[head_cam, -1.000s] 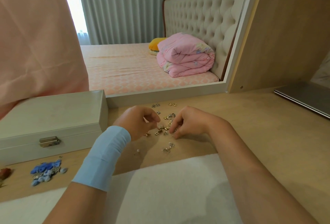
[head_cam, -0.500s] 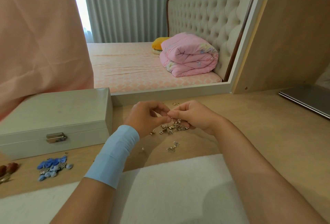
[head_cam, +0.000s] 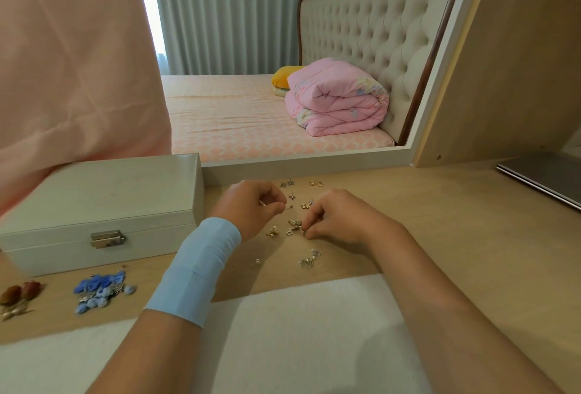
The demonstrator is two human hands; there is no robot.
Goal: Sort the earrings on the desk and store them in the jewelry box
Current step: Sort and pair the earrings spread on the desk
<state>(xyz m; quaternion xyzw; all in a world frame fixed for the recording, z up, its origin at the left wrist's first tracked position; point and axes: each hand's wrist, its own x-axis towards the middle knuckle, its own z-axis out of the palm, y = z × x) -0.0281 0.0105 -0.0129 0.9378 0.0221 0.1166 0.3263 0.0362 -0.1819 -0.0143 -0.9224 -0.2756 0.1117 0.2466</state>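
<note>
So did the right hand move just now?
Yes: the right hand left the left hand and came down onto the gold earrings on the desk.

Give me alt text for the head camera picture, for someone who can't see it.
The left hand and the right hand each pinch one of the small earrings scattered on a wooden desk. A closed white jewelry box sits to the left, with blue earrings in front of it.

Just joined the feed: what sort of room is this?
Most likely a bedroom, at a dressing desk: a tufted headboard and folded pink quilt on a bed behind it, a jewelry box and loose earrings on it.
</note>
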